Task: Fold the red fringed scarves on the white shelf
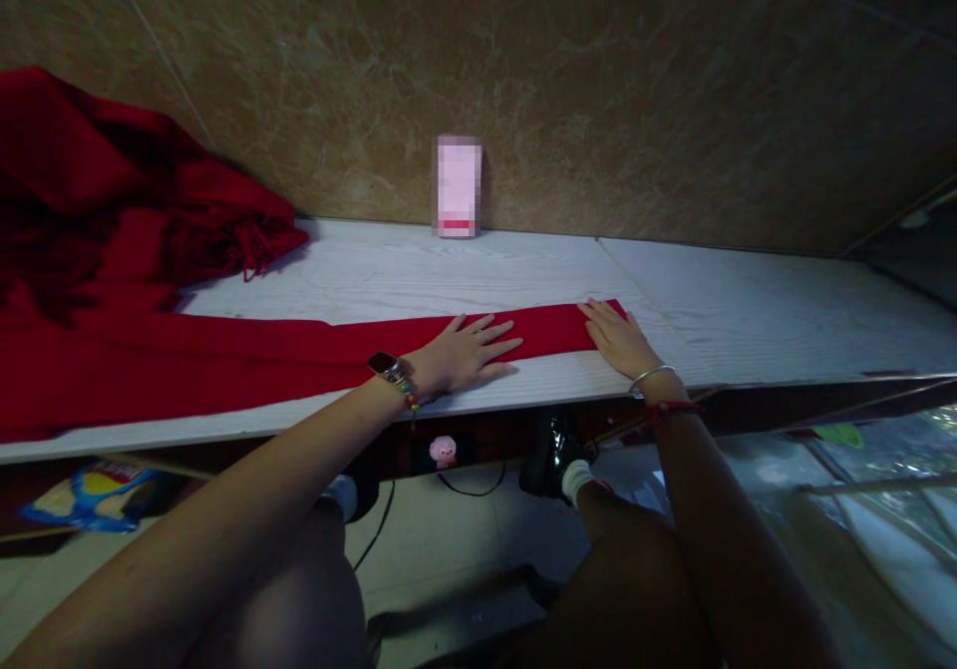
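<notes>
A long red scarf [359, 343] lies along a narrow white wood-grain tabletop [374, 260], folded into a flat strip toward the right and wider at the left. My left hand [465, 355] rests flat on the strip with its fingers spread, pointing right. At the strip's right end, my right hand [614, 338] lies palm down with fingers stretched out over the end of the cloth. Both hands press on the fabric without gripping it.
A heap of red fringed cloth [135, 200] sits at the left against the brown marbled wall [568, 81]. A pink phone [459, 188], blurred out, leans on that wall. Below the table are a blue and yellow packet [94, 498], a cable [471, 490] and a black shoe [557, 445].
</notes>
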Tool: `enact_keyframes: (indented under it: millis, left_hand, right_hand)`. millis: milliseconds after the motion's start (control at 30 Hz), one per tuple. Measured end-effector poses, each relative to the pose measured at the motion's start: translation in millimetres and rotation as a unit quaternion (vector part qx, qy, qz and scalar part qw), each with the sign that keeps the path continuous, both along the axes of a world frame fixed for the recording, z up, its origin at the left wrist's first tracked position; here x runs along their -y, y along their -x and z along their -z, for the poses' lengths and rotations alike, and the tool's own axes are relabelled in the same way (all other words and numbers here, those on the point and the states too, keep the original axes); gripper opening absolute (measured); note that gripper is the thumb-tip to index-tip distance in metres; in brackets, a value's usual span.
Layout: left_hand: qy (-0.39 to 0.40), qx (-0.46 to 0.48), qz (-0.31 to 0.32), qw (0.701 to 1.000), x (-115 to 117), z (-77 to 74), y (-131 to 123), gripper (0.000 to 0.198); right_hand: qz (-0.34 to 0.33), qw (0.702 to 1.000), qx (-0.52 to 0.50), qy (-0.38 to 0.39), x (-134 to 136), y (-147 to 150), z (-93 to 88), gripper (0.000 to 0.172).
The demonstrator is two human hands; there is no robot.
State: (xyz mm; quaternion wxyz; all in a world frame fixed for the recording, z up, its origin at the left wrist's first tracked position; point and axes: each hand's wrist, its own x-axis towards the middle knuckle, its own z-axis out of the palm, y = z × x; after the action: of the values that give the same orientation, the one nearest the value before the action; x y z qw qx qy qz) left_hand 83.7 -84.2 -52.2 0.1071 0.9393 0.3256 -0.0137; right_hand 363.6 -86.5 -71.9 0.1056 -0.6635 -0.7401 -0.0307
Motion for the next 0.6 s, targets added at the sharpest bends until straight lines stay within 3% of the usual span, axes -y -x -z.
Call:
enact_keyframes:
  millis: [167, 333, 500, 600]
  left_hand:
    - [-0.011, -0.005, -0.003, 1.0, 2.3, 0.0, 0.6, 0.051]
    - [-0.012, 0.005, 0.002, 1.0, 1.4, 2.3, 1.5, 0.05]
    - [-0.017, 0.008, 0.008, 1.0, 0.9, 5.9, 4.0, 0.049]
    - [-0.016, 0.003, 0.009, 1.0, 2.5, 5.1, 5.2, 0.05]
  right_hand:
    - [-0.013, 0.998, -0.024, -0.058, 6.8, 30.6, -16.1, 0.046]
    - [-0.028, 0.998, -0.009, 0.052, 6.4, 54.0, -9.8, 0.048]
    - [-0.035, 0.997, -0.024, 0.061, -0.3, 36.6, 4.7, 0.049]
    - [-0.005, 0.998, -0.029, 0.052, -4.1, 20.8, 7.1, 0.049]
